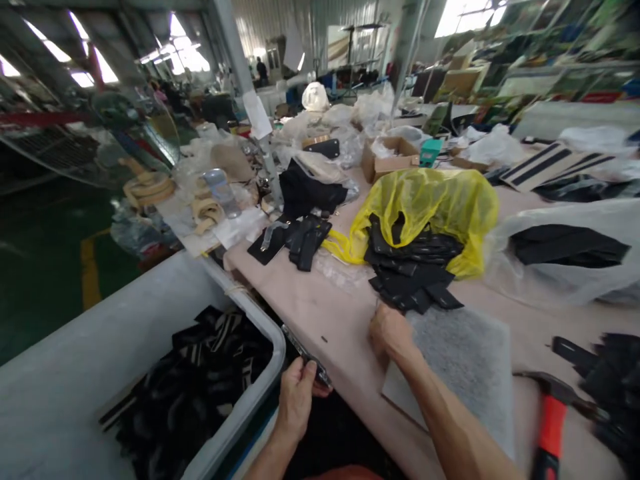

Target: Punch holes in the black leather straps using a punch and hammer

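My left hand (296, 395) is closed around a narrow black strip (306, 355) with a shiny edge, held at the table's front edge beside the white bin. Its exact kind does not show. My right hand (391, 331) rests low over the table with its fingers curled inward. Whatever those fingers hold, if anything, is hidden. Just beyond it lies a pile of black fabric strips (417, 283), spilling from a yellow mesh bag (440, 200). Under my right forearm is a grey-white flat board (463, 360). A small dark piece (325, 339) lies between my hands.
A white bin (273, 333) at the left holds black and striped straps (200, 373). A hammer (551, 420) with a red handle lies at the right, near more black pieces (615, 373). Further back are a cardboard box (387, 157), plastic bags and a metal post (250, 87).
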A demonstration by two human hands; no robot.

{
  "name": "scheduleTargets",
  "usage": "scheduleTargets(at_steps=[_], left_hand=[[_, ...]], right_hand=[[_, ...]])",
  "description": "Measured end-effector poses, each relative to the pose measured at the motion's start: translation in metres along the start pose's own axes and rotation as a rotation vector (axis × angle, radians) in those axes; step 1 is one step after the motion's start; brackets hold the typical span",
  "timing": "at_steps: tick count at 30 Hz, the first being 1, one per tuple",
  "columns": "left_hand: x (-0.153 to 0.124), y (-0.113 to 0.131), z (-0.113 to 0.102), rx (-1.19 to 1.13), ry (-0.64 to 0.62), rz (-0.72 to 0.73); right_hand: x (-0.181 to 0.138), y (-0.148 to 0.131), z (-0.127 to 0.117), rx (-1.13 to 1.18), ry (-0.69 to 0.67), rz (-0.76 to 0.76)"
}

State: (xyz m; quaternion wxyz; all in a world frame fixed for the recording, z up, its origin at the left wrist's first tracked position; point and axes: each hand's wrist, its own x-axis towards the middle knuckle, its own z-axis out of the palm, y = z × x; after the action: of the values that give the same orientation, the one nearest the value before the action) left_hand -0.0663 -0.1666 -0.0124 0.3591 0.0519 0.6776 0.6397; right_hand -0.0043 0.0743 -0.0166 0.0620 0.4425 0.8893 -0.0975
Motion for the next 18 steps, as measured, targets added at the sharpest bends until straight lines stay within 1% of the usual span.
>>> scheduleTargets(at_steps=[4,7,9,12,15,18], left_hand=[[-0.006,-0.006,-0.003,0.021,-0.040,-0.012],[-0.005,-0.002,-0.003,0.103,-0.101,0.033],[-0.001,0.002,-0.003,0.129,-0.117,0.051],[0.008,0.004,-0.005,0.119,-0.112,-0.009],[0.018,0.000,-0.009,0.101,-0.108,-0.073],[0.022,-0.008,-0.011,0.054,-0.118,-0.108]], right_hand=[[-0.005,-0.003,0.004,-0.065,0.018,-0.018],[-0.012,-0.007,0.005,-0.088,0.059,-0.042],[-0.015,-0.009,0.006,-0.097,0.079,-0.049],[-0.018,-0.010,0.006,-0.103,0.086,-0.041],[-0.020,-0.011,0.004,-0.104,0.080,-0.038],[-0.019,-0.010,0.002,-0.015,0.055,-0.028]])
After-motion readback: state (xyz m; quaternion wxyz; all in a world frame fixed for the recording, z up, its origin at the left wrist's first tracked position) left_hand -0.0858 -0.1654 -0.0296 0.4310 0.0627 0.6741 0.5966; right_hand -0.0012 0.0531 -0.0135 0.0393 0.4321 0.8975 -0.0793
